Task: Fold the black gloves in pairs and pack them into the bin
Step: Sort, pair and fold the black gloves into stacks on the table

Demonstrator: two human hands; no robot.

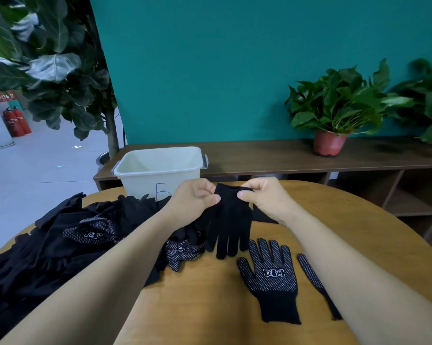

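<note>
A plain black glove hangs with its fingers pointing down toward me, just above the wooden table. My left hand pinches the left side of its cuff and my right hand pinches the right side. Below it a dotted black glove lies flat, palm up, fingers pointing away. A second dotted glove lies partly hidden under my right forearm. A pile of black gloves covers the table's left side. The white bin, marked with a blue letter, stands empty behind the pile.
A low wooden shelf runs along the teal wall behind the table, with a potted plant in a red pot on it. A large leafy plant stands at the far left.
</note>
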